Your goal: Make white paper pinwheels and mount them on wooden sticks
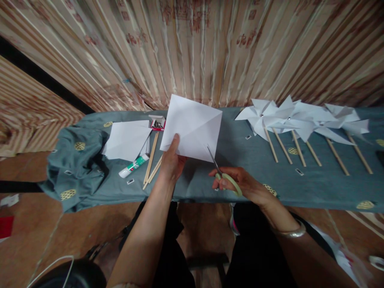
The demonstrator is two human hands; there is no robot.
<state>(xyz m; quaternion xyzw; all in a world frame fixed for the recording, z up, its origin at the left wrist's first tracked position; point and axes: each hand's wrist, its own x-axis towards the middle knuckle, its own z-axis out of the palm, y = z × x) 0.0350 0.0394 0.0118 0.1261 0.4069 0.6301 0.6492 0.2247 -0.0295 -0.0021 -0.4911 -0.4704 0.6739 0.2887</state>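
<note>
A square sheet of white paper (192, 124) with diagonal creases is held up over the table by my left hand (174, 160), thumb on top and fingers beneath. In my right hand (237, 180) is a pair of scissors (229, 183) with pale green handles. Its blades are at the paper's lower right edge, near a crease; whether they are cutting into it I cannot tell. To the left lie a stack of white paper (127, 138), a green and white glue stick (134, 165) and several wooden sticks (151, 158).
Several white paper pinwheels (289, 118) on wooden sticks lie in a row at the right. A small red box (157, 123) of metal pins sits behind the sticks. The table's grey-green cloth (192, 188) bunches up at the left end. Behind hangs a striped curtain (204, 52).
</note>
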